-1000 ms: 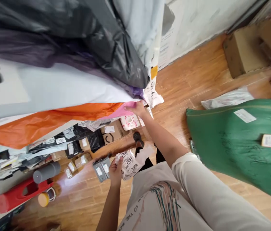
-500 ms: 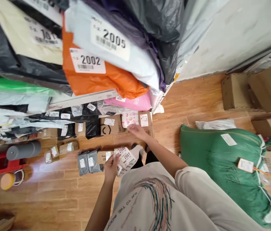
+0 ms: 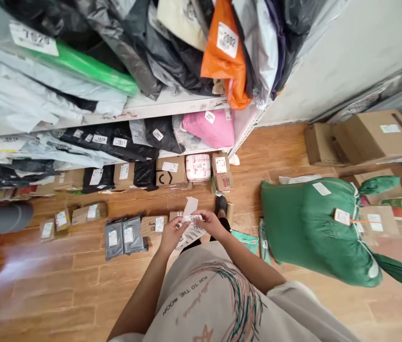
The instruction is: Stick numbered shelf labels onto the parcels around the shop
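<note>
Both hands meet in front of my chest over a strip of white numbered labels [image 3: 192, 227]. My left hand [image 3: 170, 234] grips the strip from the left side. My right hand [image 3: 211, 222] pinches the top label, printed 2006, at its right end. A loose end of the white backing paper sticks up above the hands. Beyond them stands a shelf rack [image 3: 165, 105] packed with labelled parcels: a pink bag [image 3: 211, 129] on the middle shelf, an orange bag [image 3: 226, 52] marked 2002 above it.
Small boxes and two grey packets [image 3: 123, 236] lie in rows on the wooden floor. A brown box [image 3: 171, 172] and a white-and-red parcel [image 3: 198, 167] stand under the rack. A big green sack [image 3: 311, 228] lies at right, cardboard boxes [image 3: 372, 137] behind it.
My right hand left the pink bag on the shelf and came down to the label strip, which my left hand kept holding. The view tilted down and away from the upper shelf.
</note>
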{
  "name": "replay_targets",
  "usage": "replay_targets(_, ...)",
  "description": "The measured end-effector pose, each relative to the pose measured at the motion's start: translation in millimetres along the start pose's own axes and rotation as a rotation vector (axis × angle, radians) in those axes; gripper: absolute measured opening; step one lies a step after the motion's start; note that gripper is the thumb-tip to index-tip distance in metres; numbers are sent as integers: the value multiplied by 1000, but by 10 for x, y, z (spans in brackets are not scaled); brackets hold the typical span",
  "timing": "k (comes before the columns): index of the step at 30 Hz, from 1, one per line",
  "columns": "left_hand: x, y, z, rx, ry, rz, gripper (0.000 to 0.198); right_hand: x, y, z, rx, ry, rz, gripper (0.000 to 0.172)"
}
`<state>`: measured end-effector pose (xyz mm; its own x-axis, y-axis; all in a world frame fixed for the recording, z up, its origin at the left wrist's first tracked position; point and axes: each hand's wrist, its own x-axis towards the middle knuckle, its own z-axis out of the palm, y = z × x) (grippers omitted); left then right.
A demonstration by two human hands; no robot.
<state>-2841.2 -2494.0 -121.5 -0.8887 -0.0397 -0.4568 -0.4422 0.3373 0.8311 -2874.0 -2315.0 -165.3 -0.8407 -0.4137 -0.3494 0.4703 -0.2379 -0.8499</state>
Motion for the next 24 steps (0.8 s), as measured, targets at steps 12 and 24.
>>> replay_targets(12,-1579,-1465,-454,-57,-100,-111,32,-1242,1258,1209,-102,55,199,36)
replay_targets(24,-2720,-3247,-289,-8,39,-383,38,-1789,3353,1638,-193,49,296,30)
